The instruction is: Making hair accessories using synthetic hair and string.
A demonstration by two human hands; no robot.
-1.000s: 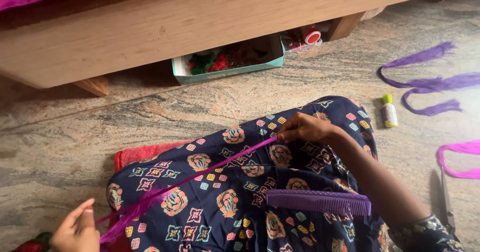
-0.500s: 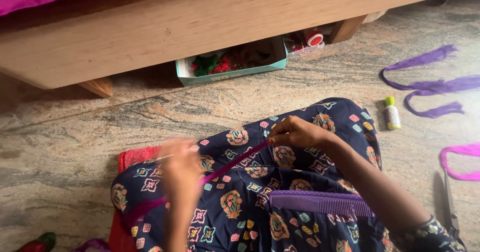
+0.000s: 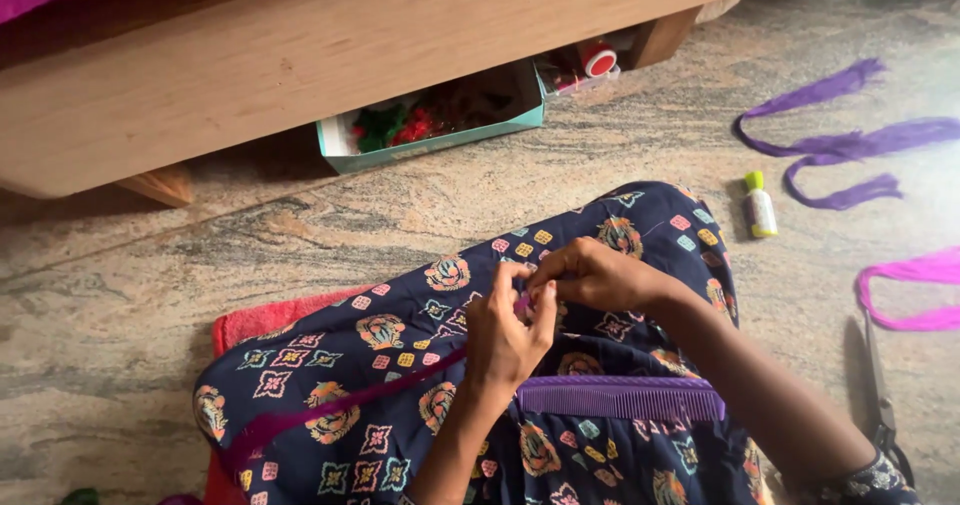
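Both grips pinched shut on magenta hair strand (image 3: 380,390), left hand (image 3: 505,340) meeting right hand (image 3: 595,275) over the lap, strand trailing left, purple comb (image 3: 620,398) resting nearby on patterned cloth (image 3: 400,335).

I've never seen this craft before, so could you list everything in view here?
strand: 1, magenta, across the lap, one end pinched in both hands
comb: 1, purple, on the lap
cloth: 1, navy with flower print, over the legs
mat: 1, red, under the legs
box: 1, teal, under the wooden bed
bottle: 1, pale with green cap, on the floor
purple strands: several, floor, right
pink strand: 1, right edge
left hand: 1, pinching
right hand: 1, pinching
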